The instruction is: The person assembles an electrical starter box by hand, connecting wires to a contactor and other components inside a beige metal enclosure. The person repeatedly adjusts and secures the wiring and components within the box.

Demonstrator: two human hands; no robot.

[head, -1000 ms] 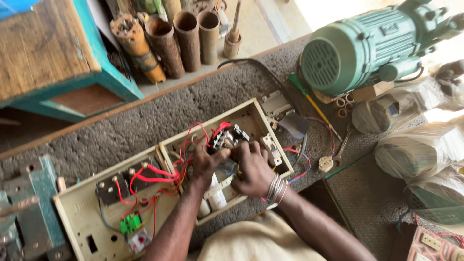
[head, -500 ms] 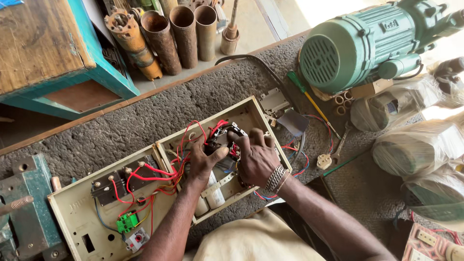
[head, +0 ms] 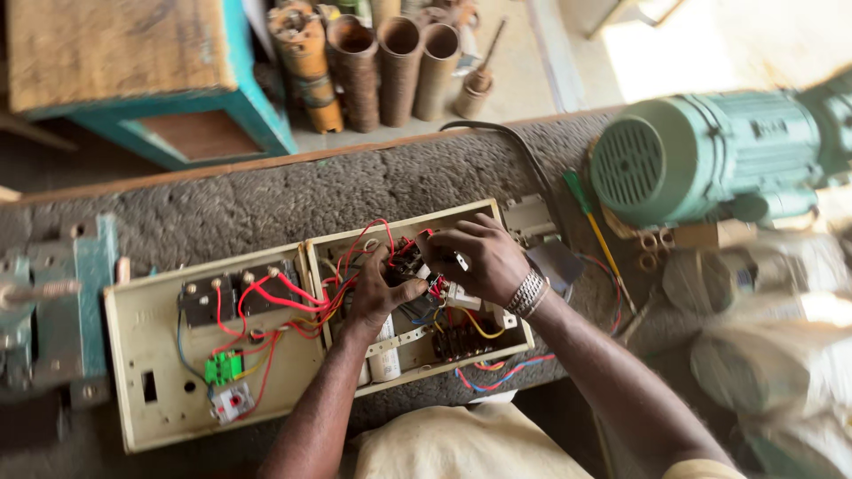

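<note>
Cream switch box [head: 461, 372] opened flat on bench [head: 266, 204]; left hand [head: 377, 293] bracing red wires [head: 284, 297], right hand [head: 484, 257] fingers pinching a small black part [head: 422, 266].

I see cream control box [head: 417, 229] lying open on desk, lid swung left, red wires [head: 293, 297] tangled inside.

electrical repair workshop, green motor [head: 701, 155] on rough bench [head: 266, 200], opened wired control box [head: 160, 372], screwdriver [head: 590, 217]
</note>
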